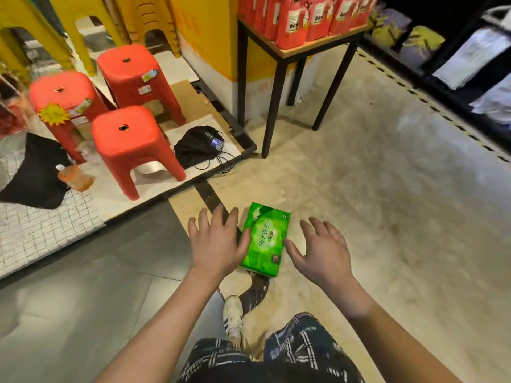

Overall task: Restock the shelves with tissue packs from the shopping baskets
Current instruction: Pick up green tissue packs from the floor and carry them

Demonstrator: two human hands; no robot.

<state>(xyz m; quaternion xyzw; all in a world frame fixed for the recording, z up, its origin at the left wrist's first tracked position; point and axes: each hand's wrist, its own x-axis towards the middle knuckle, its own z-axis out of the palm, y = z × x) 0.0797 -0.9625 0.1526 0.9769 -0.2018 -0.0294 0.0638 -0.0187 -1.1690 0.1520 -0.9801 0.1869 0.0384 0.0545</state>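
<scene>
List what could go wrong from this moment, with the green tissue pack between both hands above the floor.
1. Both hands are spread open: the left hand touches the green plastic-wrapped tissue pack only with its thumb, and the right hand barely meets it, so the pack could drop to the floor.
2. The person's white shoe is right below, so a dropped pack may get stepped on.

A green tissue pack (264, 240) with white lettering, face up, its long axis pointing away, above the floor.
</scene>
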